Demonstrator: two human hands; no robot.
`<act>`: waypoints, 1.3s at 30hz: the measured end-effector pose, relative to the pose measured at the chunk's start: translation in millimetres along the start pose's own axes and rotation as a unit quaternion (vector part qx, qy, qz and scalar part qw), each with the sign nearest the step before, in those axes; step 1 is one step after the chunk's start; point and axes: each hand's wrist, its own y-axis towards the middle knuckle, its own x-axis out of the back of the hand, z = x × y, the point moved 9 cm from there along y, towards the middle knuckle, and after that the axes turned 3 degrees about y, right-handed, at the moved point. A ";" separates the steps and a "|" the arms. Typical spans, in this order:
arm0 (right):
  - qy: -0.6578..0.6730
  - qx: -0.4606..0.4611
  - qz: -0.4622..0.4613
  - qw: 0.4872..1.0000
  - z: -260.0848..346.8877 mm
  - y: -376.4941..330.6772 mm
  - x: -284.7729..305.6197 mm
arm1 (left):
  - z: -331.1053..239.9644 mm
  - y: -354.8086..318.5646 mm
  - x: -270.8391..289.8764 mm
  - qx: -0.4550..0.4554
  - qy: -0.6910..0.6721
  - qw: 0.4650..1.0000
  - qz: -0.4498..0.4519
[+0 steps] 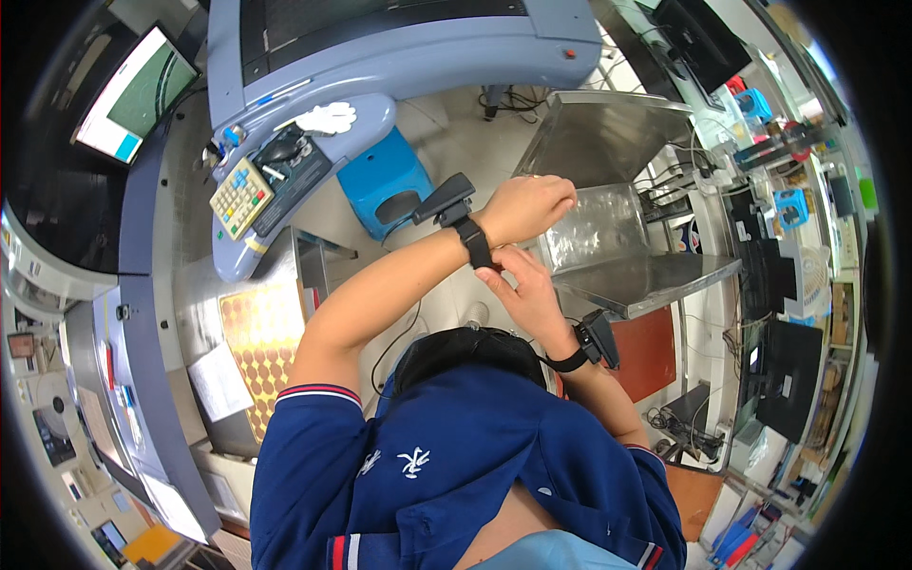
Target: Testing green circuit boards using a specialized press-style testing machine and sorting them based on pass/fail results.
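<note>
My left hand [528, 207] is held out in front of my chest, back upward, its fingers curled in loosely with nothing visible in them. Around that wrist runs a black strap [474, 244] carrying a black boxy device [445, 199]. The fingers of my right hand [524, 291] are closed at the strap's near edge, on the inner side of the left wrist; the fingertips are partly hidden. A similar black device [598, 339] sits on my right wrist on its own band [570, 362].
Ahead is a grey-blue machine [408, 65] whose side panel bears a keypad [239, 198] and a white glove [327, 118]. A blue stool [382, 179] stands below it. Right lies an open-sided metal chute [608, 223]; left, a sheet with gold discs [256, 337] and white paper [219, 382].
</note>
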 end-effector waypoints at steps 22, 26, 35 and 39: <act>0.016 -0.148 -0.439 0.886 97.1 -214.3 60.7 | -284.6 -64.8 -123.7 -0.099 -0.494 0.777 0.377; -0.079 -0.176 -0.477 0.858 114.3 -300.3 49.3 | -345.2 -129.5 -149.0 -0.006 -0.632 0.631 0.451; 0.097 -0.274 -0.617 0.731 157.0 -589.7 6.1 | -537.5 -331.1 -255.2 -0.450 -0.332 0.639 0.528; 0.092 -0.328 -0.778 0.529 196.6 -808.7 -69.1 | -586.3 -417.3 -312.0 -0.581 -0.136 0.567 0.568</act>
